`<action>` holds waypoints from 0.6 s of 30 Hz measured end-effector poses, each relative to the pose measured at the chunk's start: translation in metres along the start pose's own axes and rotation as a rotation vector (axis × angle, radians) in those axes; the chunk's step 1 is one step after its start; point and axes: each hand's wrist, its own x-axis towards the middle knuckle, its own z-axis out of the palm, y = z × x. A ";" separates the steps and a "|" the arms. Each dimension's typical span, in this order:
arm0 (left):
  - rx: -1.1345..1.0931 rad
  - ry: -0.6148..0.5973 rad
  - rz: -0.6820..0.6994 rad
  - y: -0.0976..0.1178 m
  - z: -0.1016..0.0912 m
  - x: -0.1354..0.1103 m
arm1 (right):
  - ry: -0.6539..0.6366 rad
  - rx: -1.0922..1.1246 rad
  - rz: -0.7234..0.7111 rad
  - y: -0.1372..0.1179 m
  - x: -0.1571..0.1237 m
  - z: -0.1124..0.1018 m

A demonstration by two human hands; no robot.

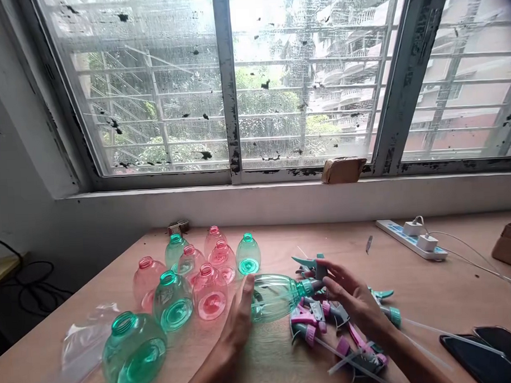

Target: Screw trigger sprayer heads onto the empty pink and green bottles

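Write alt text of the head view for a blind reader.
A person's left grip holds a green bottle sideways while the right grip holds a spray head at its neck. Pink and green bottles stand left; loose spray heads lie right, on a table before a window.

You are holding a glossy, see-through plastic bottle (pixel 272 297) and a duller plastic spray head (pixel 321 269); the tabletop (pixel 341 239) is looking smooth, woodlike.

Makeshift workroom by a window (pixel 225 75); table (pixel 316 237) with bottles (pixel 211 293) and loose spray heads (pixel 305 318); power strip (pixel 402 238)
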 end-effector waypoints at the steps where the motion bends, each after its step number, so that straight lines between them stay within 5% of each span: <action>1: -0.012 0.011 -0.006 0.001 0.000 0.000 | -0.020 -0.025 -0.010 -0.003 -0.001 -0.002; 10: -0.030 0.032 -0.009 -0.002 0.001 0.001 | 0.003 -0.605 -0.399 0.008 0.000 -0.017; 18: 0.009 0.088 0.016 0.002 0.004 -0.003 | 0.007 -0.690 -0.371 0.007 0.002 -0.020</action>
